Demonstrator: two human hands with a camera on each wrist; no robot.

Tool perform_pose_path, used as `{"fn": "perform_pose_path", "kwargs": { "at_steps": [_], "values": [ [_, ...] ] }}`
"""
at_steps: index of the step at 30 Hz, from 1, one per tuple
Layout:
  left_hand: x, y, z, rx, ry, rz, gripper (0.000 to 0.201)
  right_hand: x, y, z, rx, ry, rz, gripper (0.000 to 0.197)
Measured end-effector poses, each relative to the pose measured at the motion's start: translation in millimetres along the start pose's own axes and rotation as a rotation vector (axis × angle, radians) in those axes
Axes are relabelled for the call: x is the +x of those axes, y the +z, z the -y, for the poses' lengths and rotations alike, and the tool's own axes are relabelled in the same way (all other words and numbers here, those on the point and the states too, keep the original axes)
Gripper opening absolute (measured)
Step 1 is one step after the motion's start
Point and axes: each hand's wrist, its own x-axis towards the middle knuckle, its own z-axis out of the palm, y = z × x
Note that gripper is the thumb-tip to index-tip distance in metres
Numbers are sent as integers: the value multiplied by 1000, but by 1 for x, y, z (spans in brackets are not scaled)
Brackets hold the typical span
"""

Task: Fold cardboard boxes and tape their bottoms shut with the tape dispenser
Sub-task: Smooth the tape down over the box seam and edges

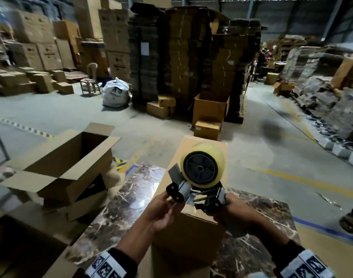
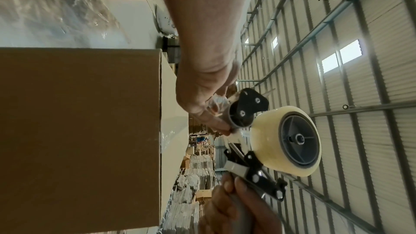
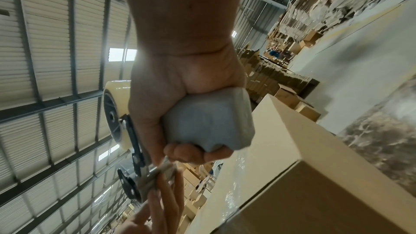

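Observation:
A tape dispenser (image 1: 199,177) with a roll of clear tape (image 2: 286,141) hangs just above a closed cardboard box (image 1: 191,223) that stands on end on the marble table (image 1: 131,199). My right hand (image 1: 230,205) grips the dispenser's grey handle (image 3: 207,122). At the black roller end, my left hand (image 1: 163,205) pinches the crinkled loose tape end (image 2: 216,103) between thumb and fingers. Shiny clear tape shows along the box's top face (image 3: 238,175). The box side (image 2: 78,131) fills the left wrist view.
An open cardboard box (image 1: 71,157) lies on others at the table's left. Tall stacks of flat cardboard (image 1: 181,57) and cartons stand across the floor ahead. A white sack (image 1: 116,93) sits near them. A person's sandalled foot (image 1: 350,219) is at the right edge.

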Motion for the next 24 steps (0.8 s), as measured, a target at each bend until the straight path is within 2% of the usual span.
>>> {"fn": "perform_pose_path", "kwargs": {
  "at_steps": [1, 4, 6, 8, 12, 15, 19, 22, 24],
  "values": [
    [3, -12, -3, 37, 45, -48, 38, 4, 4, 5, -9, 6, 12, 25],
    [10, -38, -11, 148, 156, -208, 43, 10, 13, 13, -97, 6, 27, 14],
    [7, -46, -16, 208, 218, -271, 30, 14, 19, 16, -133, 20, 32, 11],
    [3, -55, -20, 260, 212, -296, 21, 18, 22, 18, -144, 47, 35, 15],
    [-6, -71, -30, 342, 177, -281, 12, 21, 28, 21, -180, 57, 40, 17],
    [-11, -80, -35, 323, 194, -191, 7, 22, 34, 23, -173, 63, 16, 21],
    [-15, -90, -43, 332, 174, -76, 20, 23, 44, 25, -168, 72, 6, 20],
    [-15, -93, -54, 400, 104, -78, 19, 26, 50, 26, -174, 92, 6, 20],
    [-14, -93, -61, 471, 68, -92, 18, 28, 54, 26, -180, 84, 2, 14]
  ]
}}
